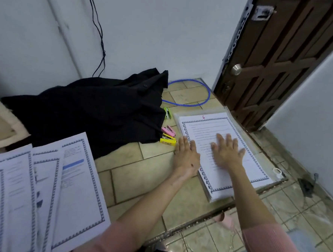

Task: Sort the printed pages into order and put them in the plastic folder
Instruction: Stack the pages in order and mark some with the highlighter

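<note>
My right hand (pixel 227 152) lies flat on the top page (pixel 219 148) and covers the middle lines; the print around it is too small to read. My left hand (pixel 186 154) hides that page's left border. The plastic folder (pixel 261 151) shows only as a clear rim beneath the stack. The loose pages (pixel 40 196) at my left run off the frame's edge, blurred. The black cloth (pixel 88 109) covers part of the yellow stapler (pixel 167 140).
</note>
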The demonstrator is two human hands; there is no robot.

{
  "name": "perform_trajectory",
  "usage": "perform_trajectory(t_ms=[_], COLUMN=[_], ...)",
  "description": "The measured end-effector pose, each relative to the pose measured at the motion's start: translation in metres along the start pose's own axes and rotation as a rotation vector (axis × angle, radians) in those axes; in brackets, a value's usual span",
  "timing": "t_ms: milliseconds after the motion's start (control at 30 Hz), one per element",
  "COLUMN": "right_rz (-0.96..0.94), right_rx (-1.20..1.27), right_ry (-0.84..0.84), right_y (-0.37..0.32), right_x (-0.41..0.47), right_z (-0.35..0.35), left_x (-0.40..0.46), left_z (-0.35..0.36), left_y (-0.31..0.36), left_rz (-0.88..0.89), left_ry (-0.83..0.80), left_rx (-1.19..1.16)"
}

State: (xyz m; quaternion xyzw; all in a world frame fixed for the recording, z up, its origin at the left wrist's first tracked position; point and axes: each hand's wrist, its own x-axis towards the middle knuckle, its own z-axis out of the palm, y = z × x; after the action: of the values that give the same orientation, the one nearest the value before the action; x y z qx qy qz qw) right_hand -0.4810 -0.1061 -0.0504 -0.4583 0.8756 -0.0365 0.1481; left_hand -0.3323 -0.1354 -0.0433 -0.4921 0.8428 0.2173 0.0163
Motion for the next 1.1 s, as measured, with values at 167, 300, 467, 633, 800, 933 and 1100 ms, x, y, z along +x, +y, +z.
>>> perform_trajectory(t_ms=[167, 300, 467, 633, 800, 933, 1100], right_rz=[-0.031, -0.279, -0.682, -1.051, -1.075, -0.994, -0.856], right_rx=[0.026, 0.133, 0.155, 0.055, -0.147, -0.072, 0.016], right_ry=[0.052, 0.089, 0.037, -0.171, -0.273, -0.235, -0.182], right_y=[-0.058, -0.149, -0.263, -0.331, -0.346, -0.338, -0.342], right_x=[-0.006, -0.040, -0.121, -0.202, -0.216, -0.201, -0.208], right_z=[-0.010, 0.004, 0.046, 0.102, 0.130, 0.125, 0.116], left_x=[-0.040, -0.086, -0.167, -0.246, -0.264, -0.250, -0.244], left_z=[-0.043, -0.064, -0.073, -0.056, -0.035, -0.035, -0.040], left_y=[-0.031, -0.116, -0.244, -0.329, -0.339, -0.331, -0.335], left_rz=[0.148, -0.032, -0.392, -0.760, -0.810, -0.750, -0.701], left_ry=[0.184, 0.426, 0.615, 0.523, 0.430, 0.450, 0.478], left_rx=[-0.330, -0.400, -0.331, -0.149, -0.133, -0.094, -0.041])
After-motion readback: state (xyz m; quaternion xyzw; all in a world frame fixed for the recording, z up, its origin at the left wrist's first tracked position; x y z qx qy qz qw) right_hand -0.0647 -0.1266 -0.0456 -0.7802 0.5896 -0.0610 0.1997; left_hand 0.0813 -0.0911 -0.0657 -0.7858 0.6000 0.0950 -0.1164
